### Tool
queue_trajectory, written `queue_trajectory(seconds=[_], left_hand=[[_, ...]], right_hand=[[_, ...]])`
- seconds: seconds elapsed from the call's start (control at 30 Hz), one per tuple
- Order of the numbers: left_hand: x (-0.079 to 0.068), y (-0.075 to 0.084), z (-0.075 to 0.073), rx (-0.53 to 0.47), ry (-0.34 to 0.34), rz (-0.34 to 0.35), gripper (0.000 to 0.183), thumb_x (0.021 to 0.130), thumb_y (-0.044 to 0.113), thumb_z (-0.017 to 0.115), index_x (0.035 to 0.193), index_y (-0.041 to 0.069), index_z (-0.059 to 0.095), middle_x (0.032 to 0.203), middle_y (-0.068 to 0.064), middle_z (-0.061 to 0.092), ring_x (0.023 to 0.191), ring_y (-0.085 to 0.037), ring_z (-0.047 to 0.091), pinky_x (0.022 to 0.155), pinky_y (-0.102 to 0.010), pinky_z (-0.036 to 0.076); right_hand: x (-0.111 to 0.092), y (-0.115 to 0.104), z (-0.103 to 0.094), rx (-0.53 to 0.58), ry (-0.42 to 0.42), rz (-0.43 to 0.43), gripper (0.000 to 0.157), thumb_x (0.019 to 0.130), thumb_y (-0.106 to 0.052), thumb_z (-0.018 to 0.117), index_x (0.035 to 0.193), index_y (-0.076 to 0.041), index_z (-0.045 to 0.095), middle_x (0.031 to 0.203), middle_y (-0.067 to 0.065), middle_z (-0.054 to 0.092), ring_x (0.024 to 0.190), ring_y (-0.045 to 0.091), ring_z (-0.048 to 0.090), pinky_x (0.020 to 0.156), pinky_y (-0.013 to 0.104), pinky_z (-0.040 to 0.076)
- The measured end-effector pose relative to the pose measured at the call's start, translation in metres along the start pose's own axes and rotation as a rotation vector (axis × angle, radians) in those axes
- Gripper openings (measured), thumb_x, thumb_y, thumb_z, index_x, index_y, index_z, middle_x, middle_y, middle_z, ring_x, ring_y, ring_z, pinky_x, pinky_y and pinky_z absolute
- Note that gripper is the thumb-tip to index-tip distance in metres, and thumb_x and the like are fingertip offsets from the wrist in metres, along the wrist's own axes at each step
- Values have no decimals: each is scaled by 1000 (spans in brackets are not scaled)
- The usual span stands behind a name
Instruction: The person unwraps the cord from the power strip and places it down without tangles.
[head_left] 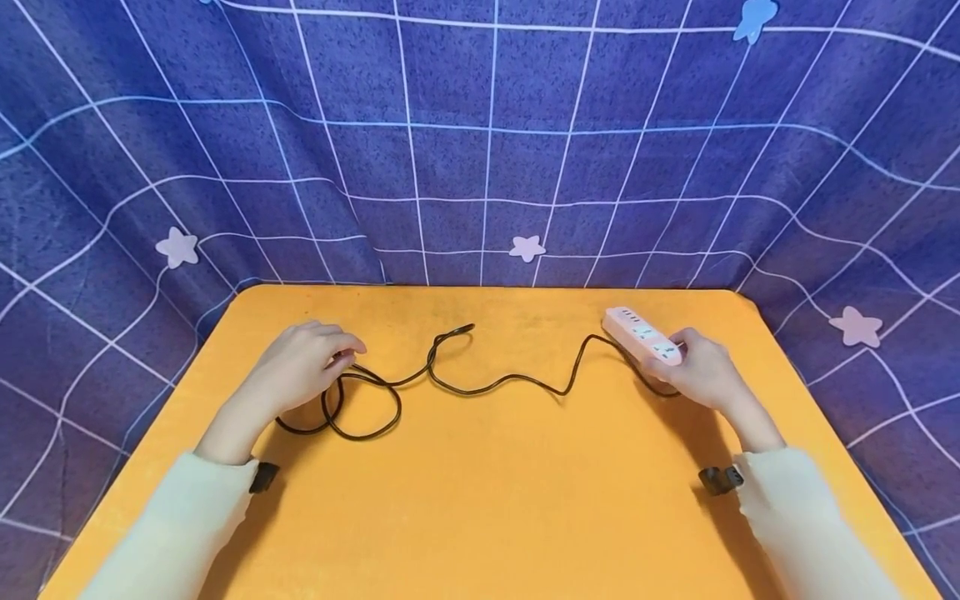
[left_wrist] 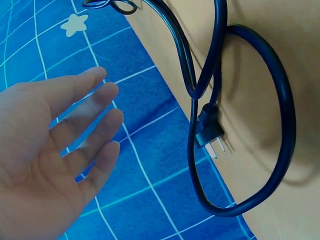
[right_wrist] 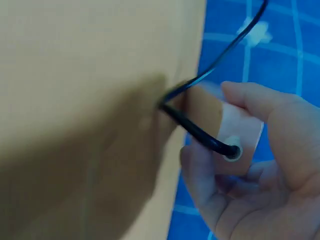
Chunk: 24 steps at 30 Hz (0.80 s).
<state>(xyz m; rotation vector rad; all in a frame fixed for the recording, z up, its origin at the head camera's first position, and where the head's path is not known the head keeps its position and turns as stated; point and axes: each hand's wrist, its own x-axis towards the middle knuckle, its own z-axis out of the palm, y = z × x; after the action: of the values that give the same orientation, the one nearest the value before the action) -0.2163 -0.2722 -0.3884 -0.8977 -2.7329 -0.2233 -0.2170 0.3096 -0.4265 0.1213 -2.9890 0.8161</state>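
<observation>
At the right side of the table, a pink-and-white power strip [head_left: 637,332] has its sockets facing up. My right hand [head_left: 705,373] grips its near end, thumb on one side and fingers on the other. In the right wrist view the black cord [right_wrist: 200,134] comes out of the end face of the strip [right_wrist: 237,125]. This cord [head_left: 517,379] winds left across the table into loose loops beside my left hand [head_left: 300,362]. Its fingers are relaxed and bent a little, holding nothing. The left wrist view shows the plug [left_wrist: 210,132] with bare metal prongs, among the loops.
An orange-yellow table [head_left: 487,500] lies under everything. Behind it and at both sides hangs a blue curtain [head_left: 450,167] with white grid lines and stars. Small black devices sit at both wrists, by the left cuff [head_left: 264,477] and the right cuff [head_left: 720,480].
</observation>
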Motion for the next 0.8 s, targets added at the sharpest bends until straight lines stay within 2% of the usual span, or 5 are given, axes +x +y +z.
queue_trajectory(seconds=[0.23, 0.37, 0.53, 0.7, 0.8], left_hand=[[-2, 2, -3, -9, 9, -46, 12, 96, 7, 76, 107, 12, 81, 98, -2, 78, 83, -24, 68, 77, -47, 56], [-3, 2, -4, -14, -7, -64, 14, 96, 7, 77, 108, 12, 81, 97, -1, 77, 81, -22, 65, 74, -45, 55], [-9, -2, -5, -21, -24, -104, 15, 97, 11, 77, 112, 15, 80, 102, -2, 78, 93, -28, 72, 82, -52, 56], [-17, -6, -11, -29, 5, -149, 18, 99, 16, 75, 117, 16, 79, 110, -7, 78, 103, -36, 72, 91, -59, 54], [-23, -6, -17, -30, 42, -174, 18, 100, 17, 74, 117, 16, 79, 114, -9, 78, 107, -38, 72, 93, -60, 54]], right_hand=[[-9, -23, 9, 17, -39, 5, 63, 91, -39, 81, 126, 7, 54, 103, 21, 66, 89, 33, 61, 71, 37, 45], [-11, -20, 14, 3, -76, 15, 61, 92, -34, 79, 127, 8, 50, 104, 22, 65, 91, 34, 60, 73, 39, 45], [-14, -12, 15, 3, -140, 32, 65, 95, -37, 77, 131, 9, 47, 110, 24, 64, 94, 35, 61, 76, 40, 46], [-15, -8, 10, 34, -172, 22, 76, 98, -44, 74, 141, 10, 43, 119, 27, 63, 101, 37, 61, 83, 44, 48], [-17, -5, 6, 65, -193, 7, 84, 99, -46, 72, 150, 11, 37, 130, 34, 60, 112, 43, 62, 91, 53, 52]])
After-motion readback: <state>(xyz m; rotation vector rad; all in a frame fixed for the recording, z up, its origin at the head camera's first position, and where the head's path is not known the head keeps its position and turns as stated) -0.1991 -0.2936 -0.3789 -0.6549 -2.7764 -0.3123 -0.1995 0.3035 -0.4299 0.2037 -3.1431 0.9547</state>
